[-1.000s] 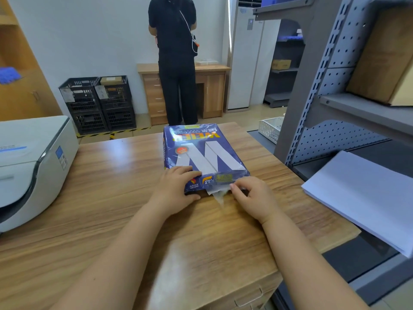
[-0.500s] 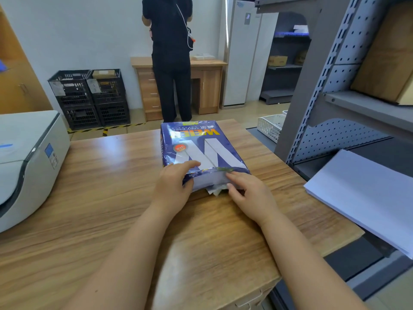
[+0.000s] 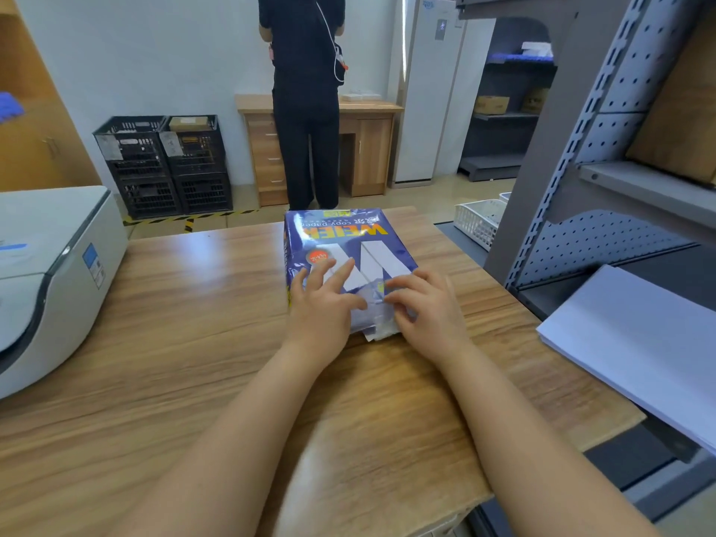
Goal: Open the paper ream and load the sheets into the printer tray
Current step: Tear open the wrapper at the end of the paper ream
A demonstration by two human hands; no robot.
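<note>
The paper ream (image 3: 341, 257) lies flat on the bench (image 3: 193, 343), its near end torn open. Left hand (image 3: 325, 308) presses it, fingers spread; right hand (image 3: 426, 308) pinches the loose wrapper — a hard tug could rip unevenly or crease the top sheets.

White wall (image 3: 174, 52), wood desk (image 3: 372, 149), blk crates (image 3: 162, 168).

The paper ream (image 3: 341, 250) lies on the bench (image 3: 186, 343) straight ahead of you, your left hand (image 3: 323, 308) and right hand (image 3: 428, 308) resting on its near end. The printer (image 3: 50, 277) sits on the bench to your left. Loose sheets (image 3: 639, 343) lie on the shelf (image 3: 581, 288) to your right.
</note>
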